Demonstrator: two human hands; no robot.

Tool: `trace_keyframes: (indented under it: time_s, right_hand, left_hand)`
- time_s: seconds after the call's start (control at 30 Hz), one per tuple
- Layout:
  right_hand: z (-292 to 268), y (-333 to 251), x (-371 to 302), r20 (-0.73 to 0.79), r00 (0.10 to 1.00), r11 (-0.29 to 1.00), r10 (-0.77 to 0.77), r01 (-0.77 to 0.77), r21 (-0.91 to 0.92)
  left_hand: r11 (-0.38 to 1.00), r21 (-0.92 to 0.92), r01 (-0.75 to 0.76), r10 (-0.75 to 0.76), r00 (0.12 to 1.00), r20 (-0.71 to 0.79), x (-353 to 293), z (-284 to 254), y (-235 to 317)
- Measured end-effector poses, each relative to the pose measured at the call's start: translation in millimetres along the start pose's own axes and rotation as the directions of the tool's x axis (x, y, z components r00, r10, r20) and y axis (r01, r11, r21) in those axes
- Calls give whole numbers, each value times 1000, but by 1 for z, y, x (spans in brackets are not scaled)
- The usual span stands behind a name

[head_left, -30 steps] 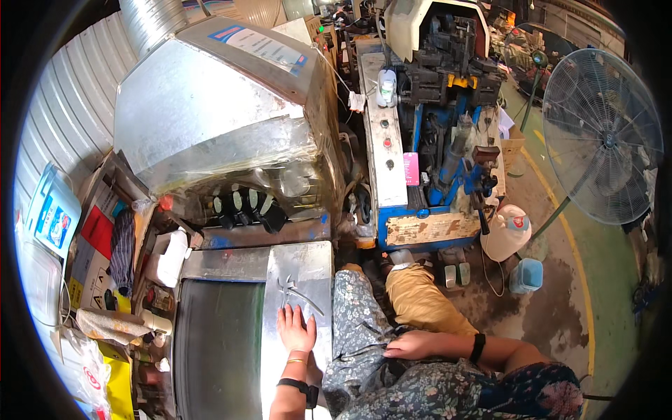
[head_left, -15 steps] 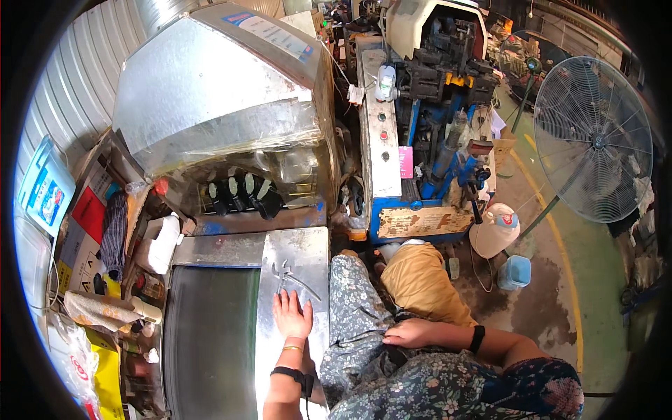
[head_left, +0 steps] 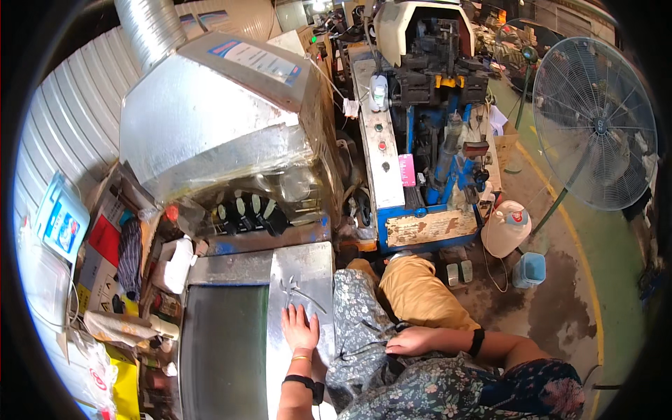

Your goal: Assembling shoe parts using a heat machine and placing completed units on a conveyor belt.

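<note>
My left hand (head_left: 300, 330) lies flat on a bright metal plate (head_left: 285, 262), its fingers stretched out and apart. Just beyond the fingertips are slim, curved grey metal pieces (head_left: 306, 295); their kind is unclear. My right hand (head_left: 413, 341) rests on my lap, on the dark floral apron (head_left: 360, 304), fingers curled in. Whatever those fingers hold, if anything, is hidden. A dark cord or tie of the apron lies beside them. Left of the plate runs a dark, smooth belt (head_left: 224, 350), with a greenish edge next to the plate.
A large sheet-metal hood (head_left: 210, 105) rises ahead, several black-and-pale objects under it. A blue machine (head_left: 427, 210) stands ahead right, near a pale bucket (head_left: 505, 234), a light-blue container (head_left: 529, 269) and a large fan (head_left: 598, 126). Left are a white jug (head_left: 172, 266) and a cloth (head_left: 115, 325).
The whole scene sits somewhat lower and further right in the picture as the view shifts. Both hands keep their places on the plate and the lap.
</note>
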State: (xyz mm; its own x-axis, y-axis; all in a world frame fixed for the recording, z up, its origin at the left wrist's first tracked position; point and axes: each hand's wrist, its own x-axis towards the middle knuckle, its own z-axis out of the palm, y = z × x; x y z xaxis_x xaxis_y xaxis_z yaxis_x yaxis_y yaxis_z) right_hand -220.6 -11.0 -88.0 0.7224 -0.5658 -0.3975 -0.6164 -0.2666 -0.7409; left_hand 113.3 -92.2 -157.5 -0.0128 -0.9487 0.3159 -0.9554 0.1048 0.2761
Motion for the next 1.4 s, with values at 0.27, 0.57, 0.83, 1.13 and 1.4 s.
trace_keyframes:
  time_s: [0.27,0.57,0.83,1.13,1.4]
  right_hand:
    - [1,17,12,38,997,997,-67,66,26]
    - [-7,23,20,54,996,997,-76,74,27]
    - [3,30,17,-1,992,991,-128,128,30]
    - [-7,21,4,-10,992,991,-128,128,-25]
    - [-6,8,-4,-34,991,991,-132,132,10]
  left_hand:
    - [1000,-12,18,-17,999,42,1,-4,5]
    - [1000,-12,5,-5,1000,22,3,2,-1]
    - [1000,19,4,-4,1000,27,-1,-2,0]
    - [1000,26,-11,10,1000,10,5,-1,5]
    - [999,21,48,-49,999,25,1,-3,5]
